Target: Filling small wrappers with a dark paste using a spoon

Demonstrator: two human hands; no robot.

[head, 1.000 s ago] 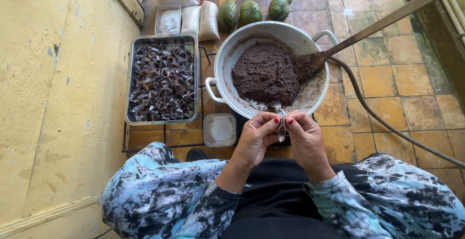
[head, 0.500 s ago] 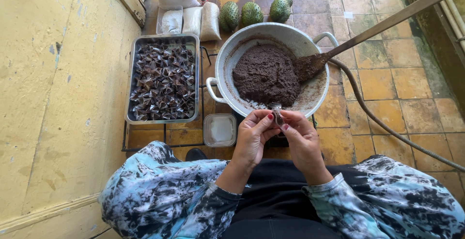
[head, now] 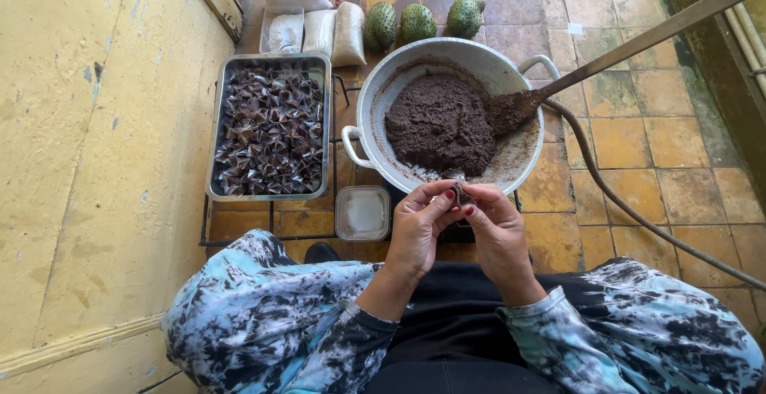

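Note:
My left hand and my right hand meet just in front of a large metal pot. Between their fingertips they pinch a small clear wrapper with dark paste inside. The pot holds a mound of dark brown paste, and a long wooden paddle rests in it, its handle pointing to the upper right. To the left of the pot, a rectangular metal tray is filled with several small dark wrapped pieces.
A small white-lidded plastic box sits on a wire rack below the pot. Three green spiky fruits and white bags lie at the back. A hose curves across the tiled floor at right. A yellow wall stands at left.
Both hands have lifted slightly and drawn together over the small wrapped piece, turning it between the fingertips. The pot, paddle and tray have not moved.

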